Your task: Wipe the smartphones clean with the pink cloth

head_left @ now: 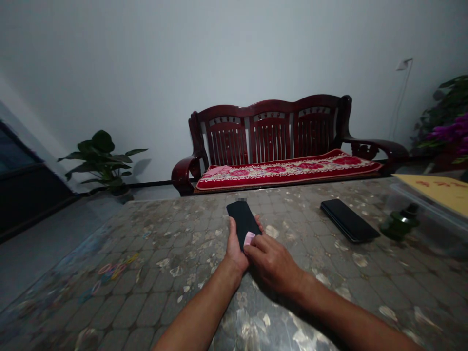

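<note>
A dark phone point(242, 219) lies in my left hand point(236, 248), whose thumb runs along its left edge while fingertips show at its right edge. Pinched between the fingers of my right hand point(268, 256) is a small pink piece point(249, 238), which rests against the lower part of the phone's dark face. Both hands are above the patterned table point(175, 263), near its middle. Whether the pink piece is cloth or paper I cannot tell.
To the right lie another dark phone or case point(349, 220), a green bottle point(399, 223) and a clear plastic box point(435, 234) under a yellow sheet point(435, 191). Several coloured bands point(116, 270) are at the left. Behind the table stands a wooden bench point(268, 129).
</note>
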### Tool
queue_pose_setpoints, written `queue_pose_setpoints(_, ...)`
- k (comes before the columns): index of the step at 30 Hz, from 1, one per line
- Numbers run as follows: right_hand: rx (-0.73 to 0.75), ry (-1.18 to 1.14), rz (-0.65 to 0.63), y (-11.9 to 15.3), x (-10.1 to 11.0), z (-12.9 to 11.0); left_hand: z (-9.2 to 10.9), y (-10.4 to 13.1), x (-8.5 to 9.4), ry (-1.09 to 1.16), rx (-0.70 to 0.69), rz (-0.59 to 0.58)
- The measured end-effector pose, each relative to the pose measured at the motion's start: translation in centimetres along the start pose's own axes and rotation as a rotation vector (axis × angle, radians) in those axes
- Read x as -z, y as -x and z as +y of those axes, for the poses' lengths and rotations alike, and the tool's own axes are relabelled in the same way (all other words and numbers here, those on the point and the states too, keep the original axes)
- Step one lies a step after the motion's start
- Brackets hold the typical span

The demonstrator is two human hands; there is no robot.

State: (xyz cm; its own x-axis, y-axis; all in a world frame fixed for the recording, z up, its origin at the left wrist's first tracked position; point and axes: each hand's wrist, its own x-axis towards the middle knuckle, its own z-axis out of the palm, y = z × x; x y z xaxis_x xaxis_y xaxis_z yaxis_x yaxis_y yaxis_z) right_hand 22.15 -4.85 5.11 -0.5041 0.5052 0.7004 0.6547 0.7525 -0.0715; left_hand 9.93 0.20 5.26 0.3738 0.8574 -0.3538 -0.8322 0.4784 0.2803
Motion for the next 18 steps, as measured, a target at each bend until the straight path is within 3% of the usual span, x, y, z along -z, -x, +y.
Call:
queue_pose_setpoints(3,0.034,0.001,0.036,0.0,0.1,0.2,0.4,0.3,-0.4,0.063,0.005,0.03)
queue_pose_setpoints(9,-0.045,-0.009,0.137,0.1,0.7,2.2,1.1,0.4,-0.8,0.067,-0.053,0.041)
queue_pose_setpoints(18,0.097,-0.063,0.132,-0.3,0.0,1.2,0.7,0.2,-0.8,0.077,-0.057,0.125)
